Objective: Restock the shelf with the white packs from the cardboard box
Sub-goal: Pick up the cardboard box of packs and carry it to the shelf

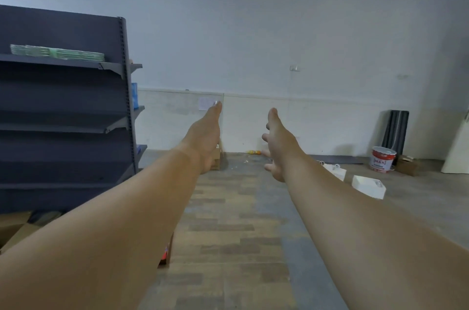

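Brown cardboard box (pixel 15 226) sits on the floor by the dark shelf's (pixel 63 65) bottom left corner. Left hand (pixel 204 139) and right hand (pixel 278 147) reach out flat, holding nothing. No white packs seen. Next: bend down, grab one.

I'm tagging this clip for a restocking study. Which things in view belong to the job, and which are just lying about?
Belongs to the job:
- dark shelf unit
- green packs on its top shelf
- cardboard boxes at its foot
- left hand and right hand, both open and empty

Lying about:
- paint bucket
- white boxes on the floor
- dark panels leaning on the wall
- yellow object, too blurred to name
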{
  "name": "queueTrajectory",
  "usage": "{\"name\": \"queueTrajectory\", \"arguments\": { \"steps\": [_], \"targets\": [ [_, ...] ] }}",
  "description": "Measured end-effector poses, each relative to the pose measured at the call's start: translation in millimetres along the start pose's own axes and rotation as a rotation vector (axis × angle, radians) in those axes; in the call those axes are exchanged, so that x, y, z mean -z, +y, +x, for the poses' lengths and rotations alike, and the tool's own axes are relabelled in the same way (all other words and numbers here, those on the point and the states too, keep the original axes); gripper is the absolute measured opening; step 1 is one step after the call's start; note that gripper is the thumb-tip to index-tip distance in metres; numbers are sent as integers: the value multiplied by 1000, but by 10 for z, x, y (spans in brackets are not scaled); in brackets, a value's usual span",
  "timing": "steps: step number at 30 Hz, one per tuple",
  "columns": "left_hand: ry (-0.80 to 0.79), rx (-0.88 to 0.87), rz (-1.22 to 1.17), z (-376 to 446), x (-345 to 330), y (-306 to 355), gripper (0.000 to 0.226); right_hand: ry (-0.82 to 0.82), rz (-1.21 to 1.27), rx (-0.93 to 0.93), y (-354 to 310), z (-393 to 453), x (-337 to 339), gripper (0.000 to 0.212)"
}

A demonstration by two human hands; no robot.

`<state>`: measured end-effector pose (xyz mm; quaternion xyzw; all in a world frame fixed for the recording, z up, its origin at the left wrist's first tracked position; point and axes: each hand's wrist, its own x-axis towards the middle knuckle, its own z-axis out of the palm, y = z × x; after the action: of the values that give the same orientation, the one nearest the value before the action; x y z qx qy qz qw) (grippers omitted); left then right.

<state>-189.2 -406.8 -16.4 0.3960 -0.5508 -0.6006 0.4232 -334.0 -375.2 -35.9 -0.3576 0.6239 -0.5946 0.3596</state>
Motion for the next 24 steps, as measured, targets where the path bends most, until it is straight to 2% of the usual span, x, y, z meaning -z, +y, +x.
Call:
{"name": "queueTrajectory", "arguments": {
  "steps": [5,13,15,19,24],
  "targets": [
    [-24,63,11,767,-20,2,70,26,10,-7,-35,770,-167,85],
    [-22,54,1,2203,-268,-170,67,6,30,8,48,2179,-153,83],
    [-11,28,-1,2603,-405,-219,63,0,27,17,77,2608,-86,83],
    [46,15,-14,3410,-719,-210,40,-39,36,38,21,3508,45,83],
    [59,47,-16,4370,-966,-186,42,-56,23,18,-86,4462,125,83]
  ]
}}
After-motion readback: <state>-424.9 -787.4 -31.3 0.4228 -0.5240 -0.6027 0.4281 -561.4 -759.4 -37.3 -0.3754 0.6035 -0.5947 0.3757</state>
